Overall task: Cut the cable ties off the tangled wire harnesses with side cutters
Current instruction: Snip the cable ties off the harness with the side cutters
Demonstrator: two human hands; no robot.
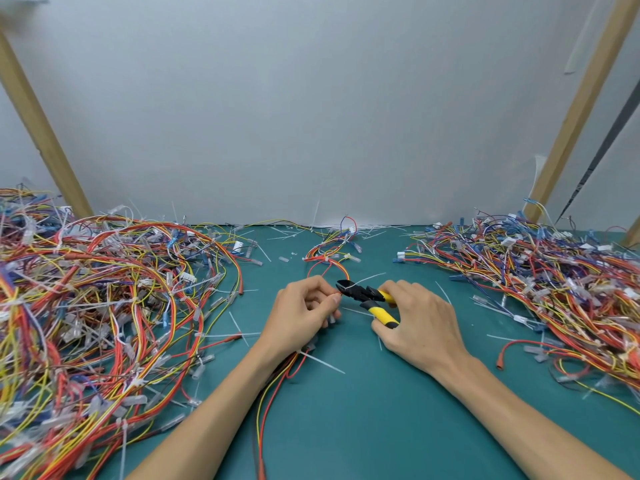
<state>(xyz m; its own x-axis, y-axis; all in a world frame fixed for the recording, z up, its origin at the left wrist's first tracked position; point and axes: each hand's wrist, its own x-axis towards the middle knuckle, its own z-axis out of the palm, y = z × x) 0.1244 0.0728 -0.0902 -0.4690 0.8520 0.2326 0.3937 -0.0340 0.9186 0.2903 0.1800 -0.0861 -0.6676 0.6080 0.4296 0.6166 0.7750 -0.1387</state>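
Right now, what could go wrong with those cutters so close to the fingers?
The tip of the side cutters sits right beside the thumb of the left hand, so a slip might nick it. The white cable tie hugs the wire harness that hand pinches, so the blades could bite a wire too.

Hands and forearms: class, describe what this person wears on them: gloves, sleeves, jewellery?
Nothing visible. The left hand and right hand are ungloved, with no rings, watch or wristband showing; both forearms are bare, with no sleeve in frame.
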